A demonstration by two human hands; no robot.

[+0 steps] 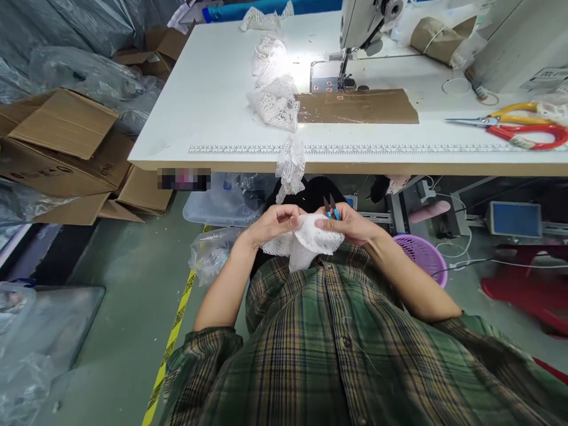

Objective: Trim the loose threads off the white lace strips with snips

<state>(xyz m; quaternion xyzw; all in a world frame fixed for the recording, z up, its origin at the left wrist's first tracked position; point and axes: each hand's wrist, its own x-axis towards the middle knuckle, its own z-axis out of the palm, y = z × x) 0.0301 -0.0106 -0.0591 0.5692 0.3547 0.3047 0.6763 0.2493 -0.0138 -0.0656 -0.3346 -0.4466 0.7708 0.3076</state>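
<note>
White lace point(317, 234) lies bunched between our two hands, below the near edge of the table point(213, 130) and in front of our shirt point(306, 331). Its long axis runs crosswise, from one hand to the other, with a loose fold hanging down towards us. Our left hand point(284, 222) has thumb and forefinger pinched together on its upper left edge; our right hand point(348, 225) clamps the opposite side, the thumb pressed over the cloth. Neither hand is nearer, as both touch it. Blue-handled snips point(333, 212) sit in the right hand beside the lace, their dark blades slightly apart and pointing towards the table.

Just beyond our left fingers, a lace strip point(277, 100) drops over the table edge and runs away from us across the top; we cannot tell whether it joins the held piece. To its right lie brown cardboard point(359, 106) and, above that, the sewing machine point(361, 26). Scissors point(515, 124) rest farther right. Between our hands we see only lace.
</note>
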